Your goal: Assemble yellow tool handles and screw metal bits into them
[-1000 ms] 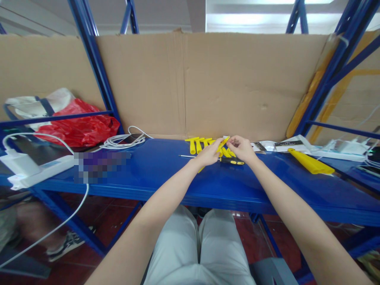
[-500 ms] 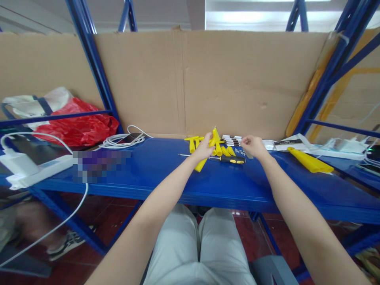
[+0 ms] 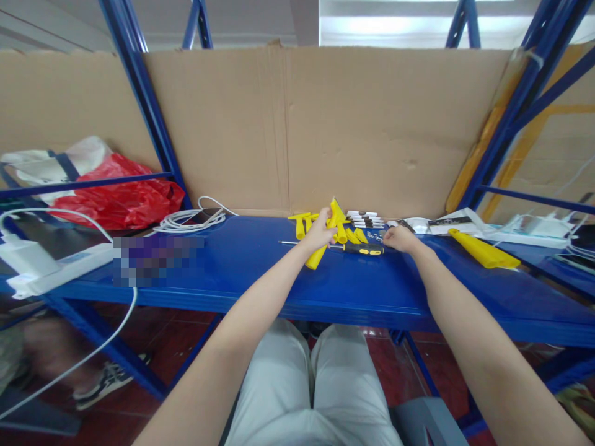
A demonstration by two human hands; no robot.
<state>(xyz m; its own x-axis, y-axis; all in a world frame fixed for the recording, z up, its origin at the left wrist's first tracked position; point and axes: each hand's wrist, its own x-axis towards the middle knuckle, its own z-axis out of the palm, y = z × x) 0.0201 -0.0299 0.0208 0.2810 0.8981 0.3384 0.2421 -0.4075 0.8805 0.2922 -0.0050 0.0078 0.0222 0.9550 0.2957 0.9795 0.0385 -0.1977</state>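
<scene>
My left hand (image 3: 320, 233) is closed around a yellow T-shaped plastic handle (image 3: 317, 257), its wide end tilted up toward the cardboard. Other yellow T-shaped pieces (image 3: 300, 227) lie just behind that hand. A black-and-yellow screwdriver (image 3: 365, 249) rests in front, its shaft passing beneath the held piece. My right hand (image 3: 400, 238) is low at the tabletop with its fingers pinched together; what they hold, if anything, is too small to make out. Small metal bits (image 3: 374, 236) and short yellow pieces (image 3: 356, 236) lie to its left.
White-and-black strips (image 3: 365, 219) lie at the back of the blue table (image 3: 242, 266), against a cardboard wall (image 3: 223, 124). A larger yellow piece (image 3: 483, 249) is at the right. Coiled white cable (image 3: 186, 220), a power strip (image 3: 65, 269) and a red bag (image 3: 121, 195) are at left.
My right hand has moved down and slightly right, from beside the white-and-black strips to the tabletop near the small metal bits. The left hand keeps its hold, nearly still.
</scene>
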